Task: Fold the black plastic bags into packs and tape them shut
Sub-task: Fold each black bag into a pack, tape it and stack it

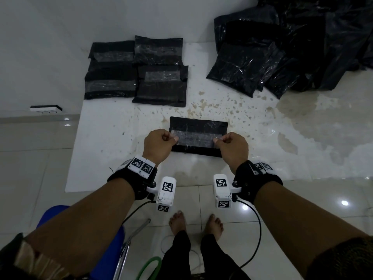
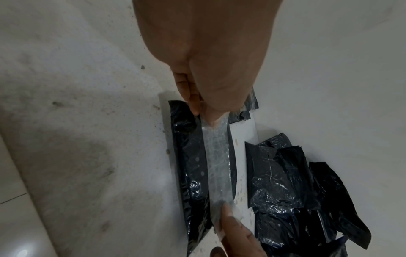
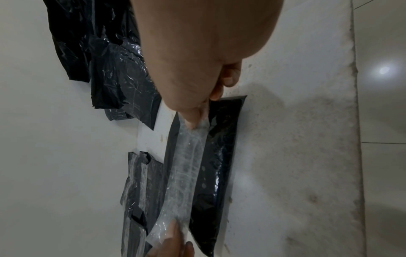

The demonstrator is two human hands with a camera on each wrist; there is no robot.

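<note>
A folded black bag pack (image 1: 198,126) (image 2: 186,165) (image 3: 222,156) lies flat on the white board (image 1: 113,138) in front of me. A strip of clear tape (image 1: 194,139) (image 2: 217,165) (image 3: 186,165) is stretched lengthwise just above the pack. My left hand (image 1: 161,144) (image 2: 204,73) pinches the strip's left end between thumb and fingers. My right hand (image 1: 232,146) (image 3: 193,78) pinches its right end the same way. Whether the tape touches the pack I cannot tell.
Several taped black packs (image 1: 137,69) (image 3: 138,187) lie at the board's far left. A heap of loose black bags (image 1: 292,47) (image 2: 296,191) (image 3: 105,60) fills the far right. A white power strip (image 1: 45,109) sits left of the board. My bare feet (image 1: 195,223) stand on the tiled floor beside a blue chair (image 1: 105,249).
</note>
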